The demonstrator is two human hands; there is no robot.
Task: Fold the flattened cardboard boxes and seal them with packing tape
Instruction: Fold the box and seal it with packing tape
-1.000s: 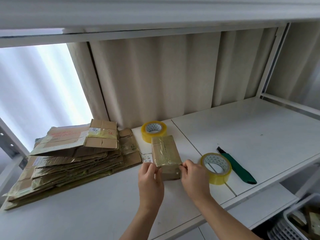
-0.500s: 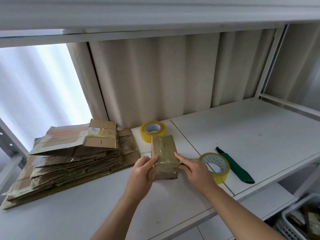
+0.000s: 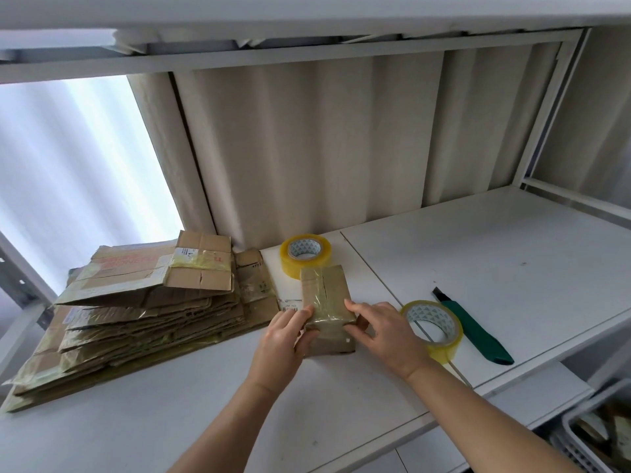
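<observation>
Head view is showing the fingers of the right hand and of the left hand lying fairly straight, pressing tape down over the near edge of the small folded box, which is sitting on the table. Sealing looks nearly finished; the next move is probably calling for another flattened carton from the stack at left, with 2 tape rolls waiting nearby.
</observation>
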